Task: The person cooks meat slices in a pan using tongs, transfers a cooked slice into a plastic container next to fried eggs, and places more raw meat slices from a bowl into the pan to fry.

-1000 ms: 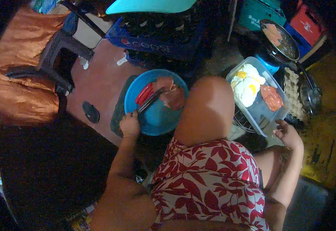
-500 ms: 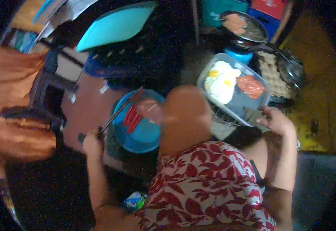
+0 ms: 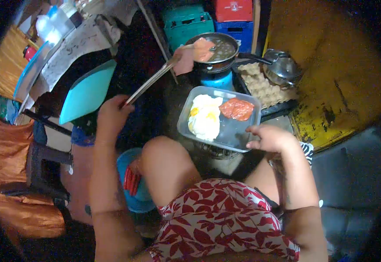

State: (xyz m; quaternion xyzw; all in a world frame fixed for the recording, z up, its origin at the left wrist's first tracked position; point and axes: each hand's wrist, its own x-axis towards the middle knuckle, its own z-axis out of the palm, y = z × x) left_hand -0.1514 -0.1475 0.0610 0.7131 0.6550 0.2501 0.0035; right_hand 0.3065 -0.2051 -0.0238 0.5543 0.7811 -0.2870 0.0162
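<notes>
My left hand is closed around the handle end of metal tongs. A thin pink slice of meat hangs from the far end of the tongs, at the near left rim of a black frying pan. Inside the pan, another pink slice lies in bubbling oil. My right hand grips the near right corner of a clear plastic container, fingers over the rim. Fried eggs fill its left side, and reddish cooked meat slices lie at upper right.
A blue basin with red sausages sits by my left knee. The pan stands on a blue burner. Egg trays with a metal lidded pot lie right of it. Crates stand behind.
My left hand has swung the tongs from the blue basin up and forward to the pan, carrying a meat slice. The right hand stays at the container's corner. The view has turned.
</notes>
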